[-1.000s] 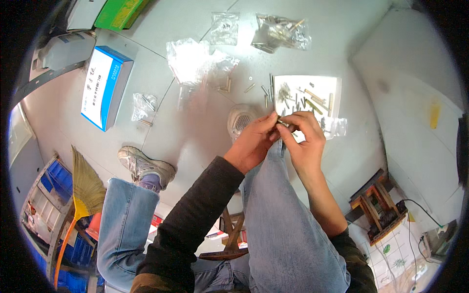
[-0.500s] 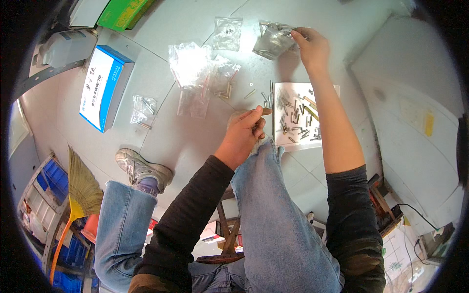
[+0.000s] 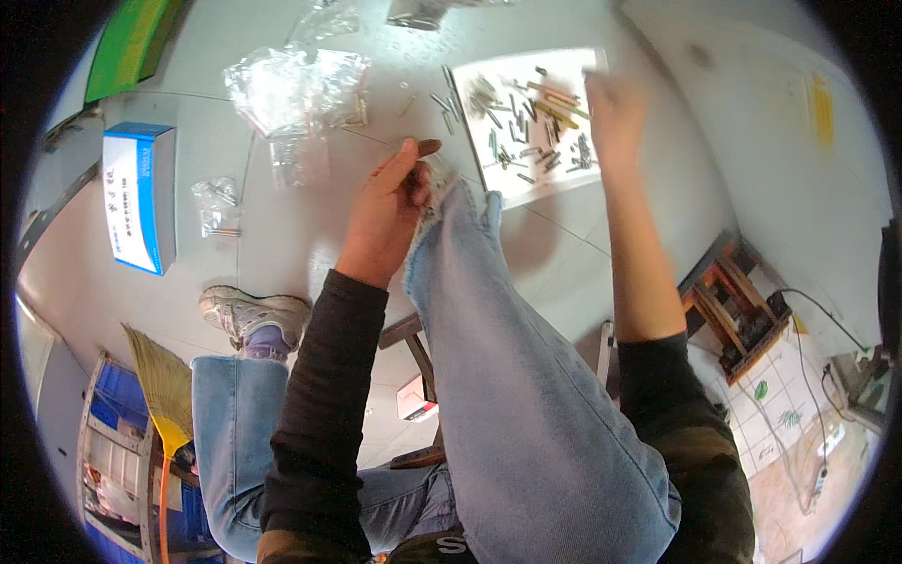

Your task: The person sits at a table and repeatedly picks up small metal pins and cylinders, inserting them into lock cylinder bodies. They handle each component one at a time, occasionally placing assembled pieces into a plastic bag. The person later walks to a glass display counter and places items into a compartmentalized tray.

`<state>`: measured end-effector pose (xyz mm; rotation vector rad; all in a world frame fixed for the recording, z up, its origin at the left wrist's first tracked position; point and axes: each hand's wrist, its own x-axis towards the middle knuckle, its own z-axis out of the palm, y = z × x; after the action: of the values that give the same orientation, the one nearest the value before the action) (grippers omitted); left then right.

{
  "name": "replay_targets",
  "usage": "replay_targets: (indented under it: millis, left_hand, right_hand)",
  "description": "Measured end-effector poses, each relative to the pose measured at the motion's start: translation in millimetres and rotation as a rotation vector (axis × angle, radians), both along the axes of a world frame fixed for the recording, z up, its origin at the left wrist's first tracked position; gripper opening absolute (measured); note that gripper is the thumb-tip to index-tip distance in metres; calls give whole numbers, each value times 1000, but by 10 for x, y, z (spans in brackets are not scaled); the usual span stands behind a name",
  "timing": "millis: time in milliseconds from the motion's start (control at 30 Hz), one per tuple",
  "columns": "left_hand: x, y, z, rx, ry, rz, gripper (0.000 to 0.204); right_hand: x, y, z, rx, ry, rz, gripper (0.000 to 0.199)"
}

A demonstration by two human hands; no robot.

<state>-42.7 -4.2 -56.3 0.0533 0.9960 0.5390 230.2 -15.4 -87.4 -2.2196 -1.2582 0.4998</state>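
Note:
My left hand (image 3: 387, 202) is closed above my knee, its thumb pressed against a short brownish piece (image 3: 428, 148) that I cannot make out. What looks like clear plastic shows between that hand and the knee. At the right rim of a white tray (image 3: 526, 195), my right hand (image 3: 615, 117) is smeared by motion, so its grip cannot be read. Many small dark metal pins (image 3: 520, 122) and several longer brass-coloured rods (image 3: 556, 111) lie scattered in the tray. A few loose metal pins (image 3: 448, 108) rest on the floor along its left side.
Clear plastic bags (image 3: 296, 89) lie left of the tray, and a small bag (image 3: 218, 202) lies farther left. A filled bag (image 3: 418, 13) is cut off at the top edge. A blue-and-white box (image 3: 141, 197), a broom (image 3: 155, 390) and a wooden stool (image 3: 738, 301) stand around me.
My right hand has left the filled plastic bag and come nearer, to the tray's right rim. My left hand stays closed over the knee. The view has shifted, so floor items appear higher and farther left.

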Motion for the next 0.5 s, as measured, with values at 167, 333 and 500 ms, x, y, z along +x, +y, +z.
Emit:
replay_targets:
  millis: [167, 333, 500]
  left_hand:
    - [124, -169, 59, -162, 67, -48, 29]
    - [118, -204, 78, -165, 48, -93, 27]
    - [123, -180, 37, -133, 64, -68, 28]
  right_hand:
    - [-287, -1071, -260, -324, 241, -345, 19]
    - [-464, -824, -477, -154, -37, -79, 20]
    - [-569, -444, -624, -303, -147, -50, 22]
